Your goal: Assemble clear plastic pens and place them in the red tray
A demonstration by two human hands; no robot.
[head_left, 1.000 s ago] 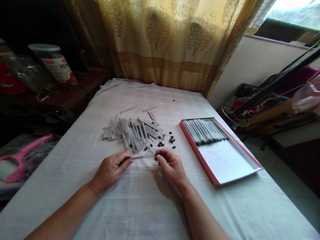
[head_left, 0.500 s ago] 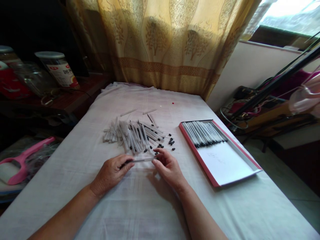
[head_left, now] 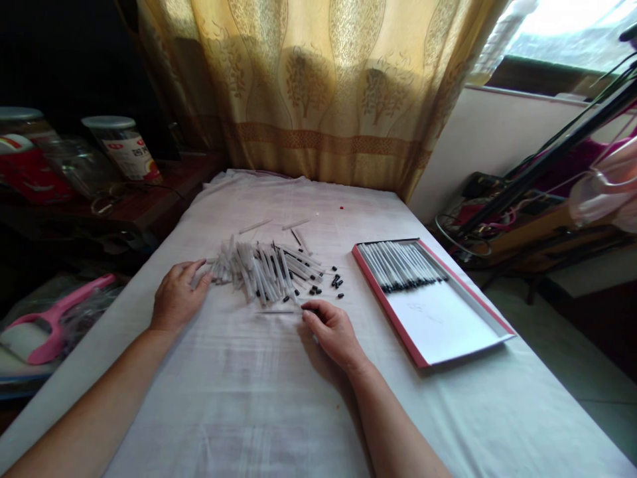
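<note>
A heap of clear pen barrels (head_left: 263,269) lies in the middle of a table under a white cloth (head_left: 259,398). My left hand (head_left: 176,299) rests at the heap's left end, fingers spread and reaching into it, holding nothing I can see. My right hand (head_left: 331,328) is curled, its fingertips pinching the right end of a thin refill (head_left: 276,311) that lies on the cloth. Small black caps (head_left: 336,282) are scattered right of the heap. A red-edged flat box (head_left: 450,325) on the right holds a row of finished pens (head_left: 403,265).
Jars (head_left: 124,146) stand on a dark shelf at the left, with a pink-handled tool (head_left: 50,318) below. A patterned curtain (head_left: 318,86) hangs behind the table. Cables and dark rods (head_left: 547,159) clutter the right side. Two loose barrels (head_left: 276,224) lie beyond the heap.
My left hand let go of the thin piece and moved left and forward to the end of the heap. The right hand stays at the piece's right end, now lying on the cloth.
</note>
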